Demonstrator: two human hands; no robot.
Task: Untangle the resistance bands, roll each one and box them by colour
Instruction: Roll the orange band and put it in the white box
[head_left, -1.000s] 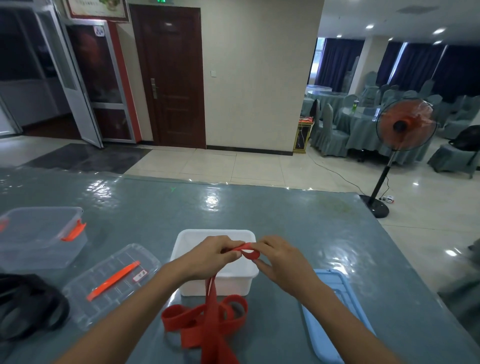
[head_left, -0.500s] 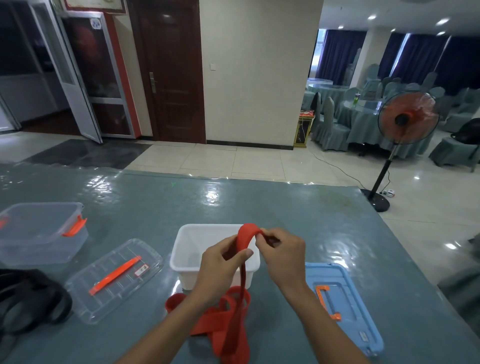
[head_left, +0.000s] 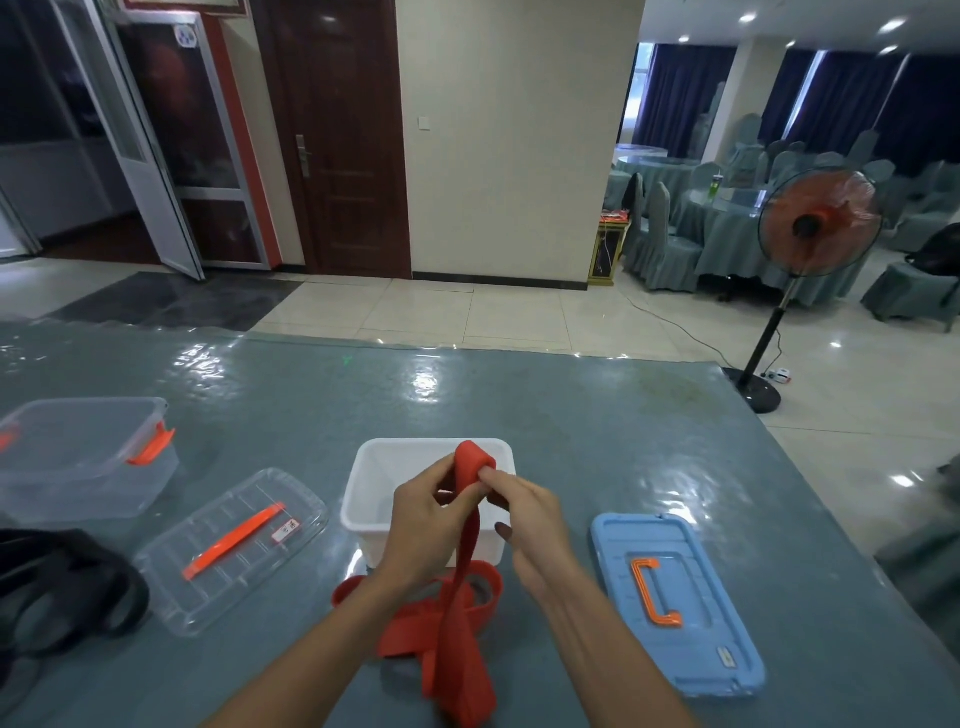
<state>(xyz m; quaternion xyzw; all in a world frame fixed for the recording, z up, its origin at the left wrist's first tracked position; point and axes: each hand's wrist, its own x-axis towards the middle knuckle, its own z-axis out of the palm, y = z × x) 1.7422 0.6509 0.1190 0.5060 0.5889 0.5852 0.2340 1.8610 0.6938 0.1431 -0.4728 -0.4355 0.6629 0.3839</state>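
Both hands (head_left: 431, 519) pinch red band (head_left: 470, 465); roll's inner turns hidden.

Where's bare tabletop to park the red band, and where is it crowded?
Free: the wide stretch of table beyond the white box, and the strip right of the blue lid. Crowded: the near left, where the clear box, clear lid and black bands sit close, and the red band piled before the white box.
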